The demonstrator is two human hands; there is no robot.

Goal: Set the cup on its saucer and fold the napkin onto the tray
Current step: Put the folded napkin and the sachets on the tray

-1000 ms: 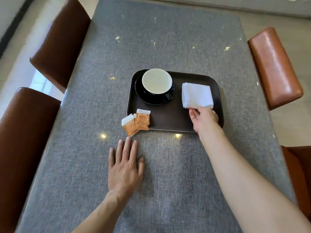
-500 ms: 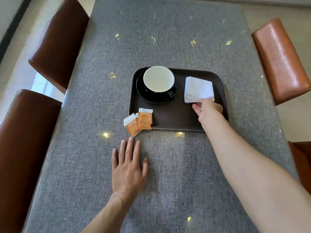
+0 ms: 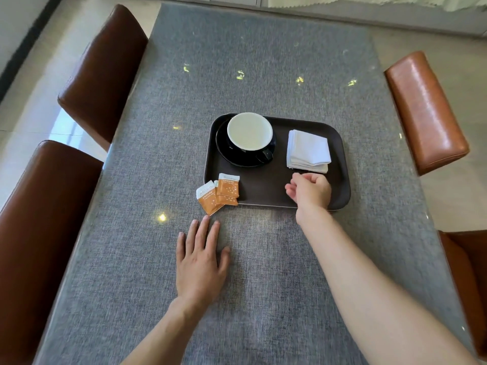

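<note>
While the left hand (image 3: 201,262) lies flat on the grey table (image 3: 263,75) with its fingers spread and holding nothing, the right hand (image 3: 310,189) hovers over the near part of the dark tray (image 3: 263,185), loosely curled and empty, just short of the folded white napkin (image 3: 308,151) lying on the tray's right side. The cup (image 3: 249,131) sits on its black saucer (image 3: 237,158) at the tray's left, and orange sachets (image 3: 220,193) overlap the near-left corner
</note>
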